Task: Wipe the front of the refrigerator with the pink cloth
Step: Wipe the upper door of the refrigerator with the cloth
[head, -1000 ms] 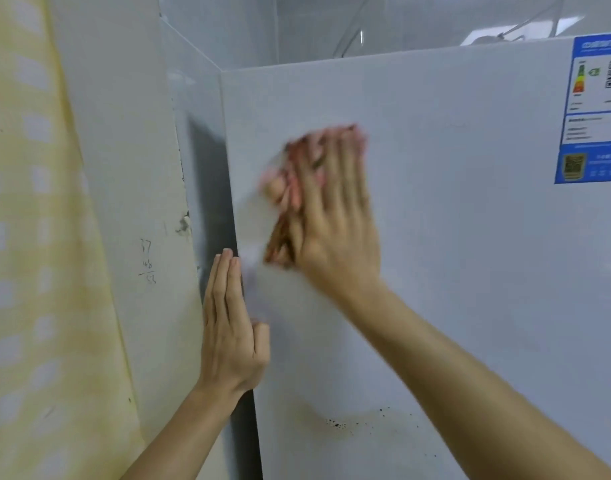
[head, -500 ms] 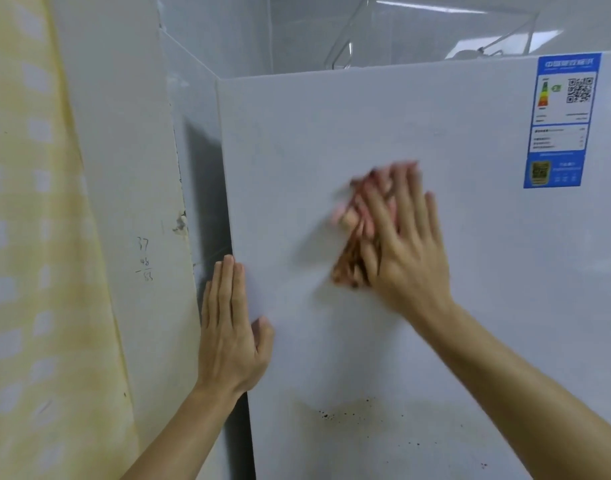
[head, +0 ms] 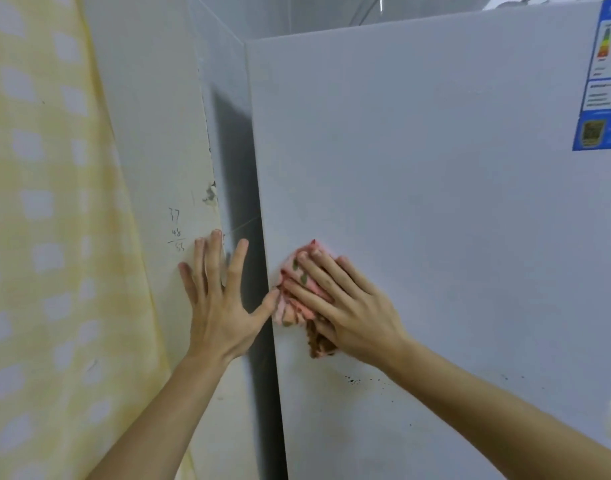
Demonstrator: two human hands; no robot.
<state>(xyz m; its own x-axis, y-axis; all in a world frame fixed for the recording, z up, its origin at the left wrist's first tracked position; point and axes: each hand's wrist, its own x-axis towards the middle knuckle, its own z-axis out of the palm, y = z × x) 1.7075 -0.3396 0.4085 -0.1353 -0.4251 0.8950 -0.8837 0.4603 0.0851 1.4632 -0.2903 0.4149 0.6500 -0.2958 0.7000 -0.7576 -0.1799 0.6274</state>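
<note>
The pink cloth (head: pixel 299 299) is pressed flat against the white refrigerator door (head: pixel 435 202) under the right hand (head: pixel 352 313), whose fingers (head: pixel 314 271) are spread over it rather than curled around it; the bunched fabric shows beyond the fingertips and below the palm, close to the door's left edge. Below the cloth, a scatter of dark specks (head: pixel 352 380) is seen on the door. Far up and to the right of it, an energy label (head: pixel 605 77) is stuck to the door. The left hand (head: pixel 221 306) is laid open with fingers splayed on the wall (head: pixel 151 133) just left of the cloth, nothing held, its thumb reaching the door's edge. Pencilled numbers (head: pixel 176 230) are seen above that hand, and a yellow checked curtain (head: pixel 44 237) hangs further left.
</note>
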